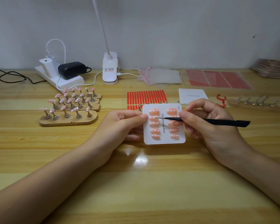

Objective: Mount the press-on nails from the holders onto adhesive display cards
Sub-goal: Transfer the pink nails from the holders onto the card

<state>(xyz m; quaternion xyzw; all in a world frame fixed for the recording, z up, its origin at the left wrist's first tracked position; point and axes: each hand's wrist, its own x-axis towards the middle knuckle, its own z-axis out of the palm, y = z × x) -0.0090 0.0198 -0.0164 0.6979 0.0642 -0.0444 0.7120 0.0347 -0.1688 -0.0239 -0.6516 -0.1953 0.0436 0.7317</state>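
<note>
Far left on the wooden table [39,143] a white power strip [61,78] sits against the wall with its chargers. Just nearer stand three wooden holders [68,120] crowded with pink press-on nails [74,109] perched on little metal stems. Those nails look feather-light, glossy and slick, so I'd reckon they pop off easily and skate away if squeezed on the domed top; better taken by the edges or lifted with a fine tip.

Moving right, the left hand [121,123] pinches the left edge of a white display card [164,124], thumb on the face and fingers underneath, holding it just above the table. The card reads "Handmade Nail" and carries two columns of peach nails, apparently full. It looks thin and bendy, so supporting it from below seems wise. Behind it lies a sheet of red adhesive strips [146,97].

The right hand [205,120] pinches black tweezers [213,121] between thumb and forefinger, the point resting at a nail in the left column, probably nudging it straight. Press gently: the polish could scratch.

Further right lie a blank card [192,95], clear bags [160,76], red sheets [218,79] and an emptied holder [255,104].
</note>
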